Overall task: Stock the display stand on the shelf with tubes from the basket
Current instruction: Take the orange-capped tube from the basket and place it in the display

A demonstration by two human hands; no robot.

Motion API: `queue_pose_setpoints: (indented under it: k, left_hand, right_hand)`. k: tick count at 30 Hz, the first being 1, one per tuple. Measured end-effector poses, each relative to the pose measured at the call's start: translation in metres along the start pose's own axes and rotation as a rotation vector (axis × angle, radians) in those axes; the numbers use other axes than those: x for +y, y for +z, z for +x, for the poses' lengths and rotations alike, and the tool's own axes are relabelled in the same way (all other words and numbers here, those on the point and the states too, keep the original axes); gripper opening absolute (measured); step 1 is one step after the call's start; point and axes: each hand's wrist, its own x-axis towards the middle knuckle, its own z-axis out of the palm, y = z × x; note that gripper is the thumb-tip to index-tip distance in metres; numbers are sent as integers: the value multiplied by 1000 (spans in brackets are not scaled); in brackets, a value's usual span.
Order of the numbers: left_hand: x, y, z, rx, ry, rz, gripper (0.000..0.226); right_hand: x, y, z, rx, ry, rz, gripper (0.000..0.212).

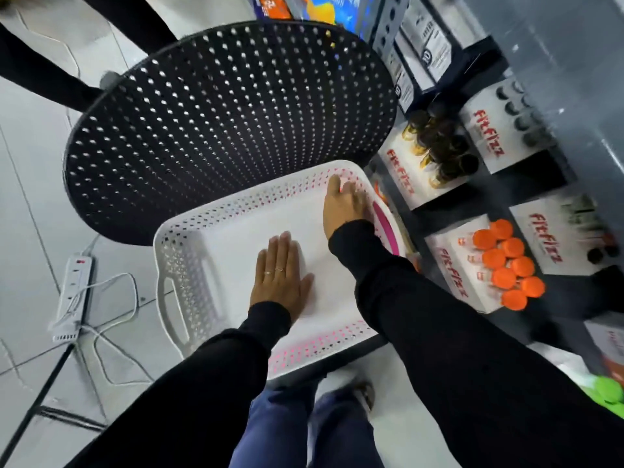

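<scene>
A white perforated basket (162, 251) rests on the seat of a black perforated chair (219, 113). No tubes show on its white floor. My left hand (278, 275) lies flat and open, palm down, on the basket floor. My right hand (344, 204) reaches into the basket's far right corner; its fingers are blurred against the wall. On the shelf to the right stand white "FitFizz" display stands: one (452, 265) holds several orange-capped tubes (506, 261), and another (401, 177) holds dark-capped tubes (442, 153).
A pink rim (385, 224) shows along the basket's right side, between it and the shelf. Two more FitFizz stands (486, 130) (547, 238) sit deeper on the shelf. Green caps (607, 393) are at the right edge. A white power strip (72, 292) with cables lies on the tiled floor at left.
</scene>
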Motion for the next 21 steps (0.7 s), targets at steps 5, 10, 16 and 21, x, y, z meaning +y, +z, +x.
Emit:
queue_pose_setpoints:
  k: [5,10,16,21]
  left_hand:
    - [-16,75,-53,-200,-46,-20,72]
    - [-19,67,-51,-172,-92,43,71]
    - [-37,68,-44,-153,-126,71,70]
    - [-25,41,-37,-259,-270,-77,67]
  right_hand:
    - [-4,79,-36,-259,10,48,40]
    - [-11,69,-37,-258,-67,120,38]
    - [-24,48,-37,-224,-98,212,40]
    - [-10,-14,-54,-161,-22,286,33]
